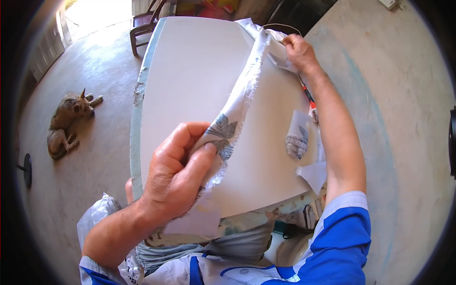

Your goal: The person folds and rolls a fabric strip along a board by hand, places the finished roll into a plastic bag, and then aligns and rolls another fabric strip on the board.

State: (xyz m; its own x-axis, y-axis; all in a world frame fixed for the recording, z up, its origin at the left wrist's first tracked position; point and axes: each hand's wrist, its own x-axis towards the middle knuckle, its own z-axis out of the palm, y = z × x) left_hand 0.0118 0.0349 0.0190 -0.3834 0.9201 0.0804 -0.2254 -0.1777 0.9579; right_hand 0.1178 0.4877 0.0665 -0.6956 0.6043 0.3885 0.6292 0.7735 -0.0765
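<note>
A long strip of white fabric (244, 88) with a grey leaf print and a frayed edge runs slantwise over a white board (190, 85). My left hand (178, 164) pinches its near end between thumb and fingers, above the board's front part. At the far right corner, my right hand (301, 53) is closed beside the strip's far end and some white scraps; what lies in its fingers is hidden. Right of the strip lies a small rolled fabric piece (298, 135) with a leaf print. A tool with a red and black handle (308, 95) lies partly hidden by my right forearm.
White scraps (313, 175) lie at the board's right edge. A plastic bag (97, 211) stands at lower left. On the floor to the left lies a dog (69, 123). A wooden chair (144, 23) stands behind the board, near a bright doorway.
</note>
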